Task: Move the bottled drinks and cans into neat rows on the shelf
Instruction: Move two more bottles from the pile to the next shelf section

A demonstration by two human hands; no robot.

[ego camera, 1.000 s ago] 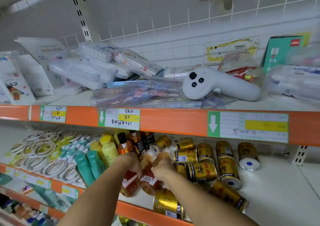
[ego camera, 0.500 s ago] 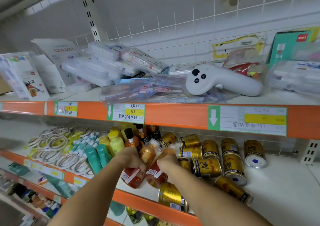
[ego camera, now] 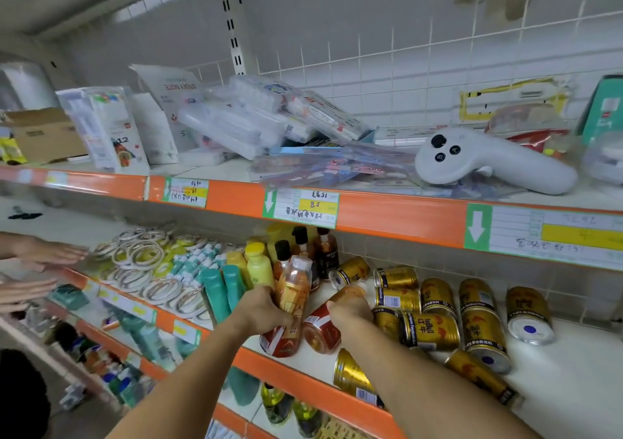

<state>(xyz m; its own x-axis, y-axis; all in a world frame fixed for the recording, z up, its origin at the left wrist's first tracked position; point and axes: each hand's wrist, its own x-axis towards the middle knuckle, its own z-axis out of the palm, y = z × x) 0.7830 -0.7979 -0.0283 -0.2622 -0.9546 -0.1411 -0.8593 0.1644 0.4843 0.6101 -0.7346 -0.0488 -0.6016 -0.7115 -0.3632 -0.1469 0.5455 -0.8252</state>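
On the middle shelf (ego camera: 556, 391) my left hand (ego camera: 261, 310) grips an orange tea bottle (ego camera: 291, 290) with a white cap, held nearly upright. My right hand (ego camera: 350, 314) holds a second orange tea bottle (ego camera: 320, 330) that lies on its side beside the first. Several gold cans (ego camera: 431, 329) lie tumbled to the right, one (ego camera: 350, 376) at the shelf's front edge. Behind my hands stand dark-capped bottles (ego camera: 325, 251), yellow bottles (ego camera: 258, 265) and teal bottles (ego camera: 215, 288).
Tape rolls (ego camera: 145, 263) cover the shelf's left part. Another person's hands (ego camera: 37, 253) reach in from the left. The upper shelf holds stationery packs (ego camera: 256, 125) and a white controller (ego camera: 488, 160). More bottles (ego camera: 290, 408) stand on the shelf below.
My left hand has raised its tea bottle from lying to nearly upright. The view has shifted left, and another person's hands have come into view at the left edge.
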